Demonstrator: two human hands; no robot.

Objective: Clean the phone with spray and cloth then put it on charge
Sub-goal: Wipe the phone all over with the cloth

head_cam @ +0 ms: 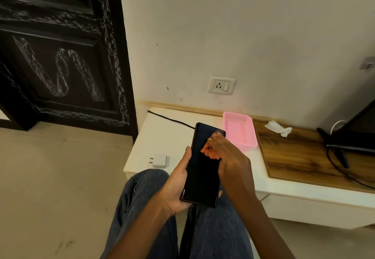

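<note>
A black phone [199,177] with a dark screen is held over my lap, its top end pointing toward the wall. My left hand [176,183] grips its left edge and lower end from beneath. My right hand [229,161] pinches a small orange cloth [210,149] and presses it on the upper right part of the screen. A white charger plug [159,161] lies on the low white table [154,137], and a black cable [170,119] runs across the table behind the phone. No spray bottle is in view.
A wall socket [221,85] sits above the table. A pink plastic basket [240,129] stands beside a wooden board [300,155] with a crumpled white tissue [278,127]. A screen's black stand [341,149] and cables are at the right. A dark door [60,55] fills the left.
</note>
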